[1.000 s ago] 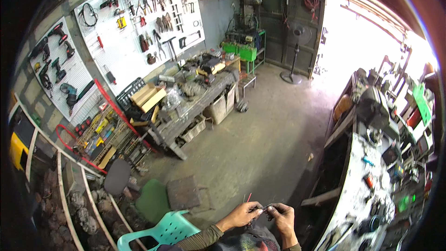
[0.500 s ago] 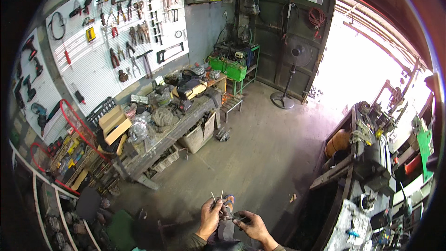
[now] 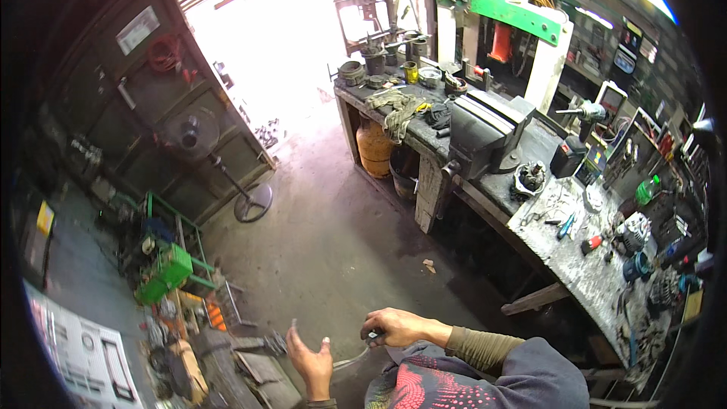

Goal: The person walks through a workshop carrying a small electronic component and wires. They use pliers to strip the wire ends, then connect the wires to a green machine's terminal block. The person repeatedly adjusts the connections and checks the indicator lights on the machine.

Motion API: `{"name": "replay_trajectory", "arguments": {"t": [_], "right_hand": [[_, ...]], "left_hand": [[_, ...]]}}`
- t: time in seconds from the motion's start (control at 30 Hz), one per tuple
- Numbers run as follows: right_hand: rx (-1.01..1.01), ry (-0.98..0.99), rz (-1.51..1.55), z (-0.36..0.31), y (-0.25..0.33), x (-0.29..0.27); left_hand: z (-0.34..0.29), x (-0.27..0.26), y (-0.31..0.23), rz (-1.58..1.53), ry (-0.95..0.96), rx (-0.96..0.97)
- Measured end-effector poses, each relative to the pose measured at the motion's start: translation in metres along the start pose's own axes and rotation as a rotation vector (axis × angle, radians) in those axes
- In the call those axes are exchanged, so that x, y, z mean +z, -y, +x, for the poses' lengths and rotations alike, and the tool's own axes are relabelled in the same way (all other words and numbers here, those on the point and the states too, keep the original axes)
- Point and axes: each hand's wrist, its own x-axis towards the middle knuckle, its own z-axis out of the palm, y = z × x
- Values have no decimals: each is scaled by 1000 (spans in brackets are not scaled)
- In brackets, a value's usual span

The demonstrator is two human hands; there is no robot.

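My left hand (image 3: 309, 363) is raised at the bottom centre with its thumb and fingers apart, and I see nothing held in it. To its right, my right hand (image 3: 403, 328) has its fingers curled round a small dark object (image 3: 372, 335), too small and shaded to name. A pale thin strip (image 3: 350, 361) shows between the hands; whether either hand touches it I cannot tell. My right arm reaches across from the right in an olive sleeve (image 3: 478, 348).
A workbench (image 3: 541, 216) runs along the right with a large black vise (image 3: 485, 136), tools and machine parts. A green press frame (image 3: 503, 11) rises behind it. An orange gas cylinder (image 3: 374, 148) stands underneath. A pedestal fan (image 3: 254, 203) and green crate (image 3: 165, 273) are at left.
The view has swung right, towards the workbench. My hands have moved apart. The thin white sticks at my left hand no longer show, and that hand has opened.
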Motion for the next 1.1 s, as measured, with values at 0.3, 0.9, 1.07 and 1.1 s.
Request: {"name": "replay_trajectory", "arguments": {"t": [0.3, 0.9, 1.07, 1.1], "right_hand": [[-43, -205, 148, 190, -51, -79], [845, -1382, 135, 328, -285, -322], [1041, -1604, -84, 305, -316, -438], [1043, -1594, -175, 300, -324, -461]], "left_hand": [[215, 60, 29, -1183, 975, -473], [560, 212, 150, -1003, 903, -491], [639, 236, 143, -835, 814, -394], [650, 245, 142, -812, 802, -402]]}}
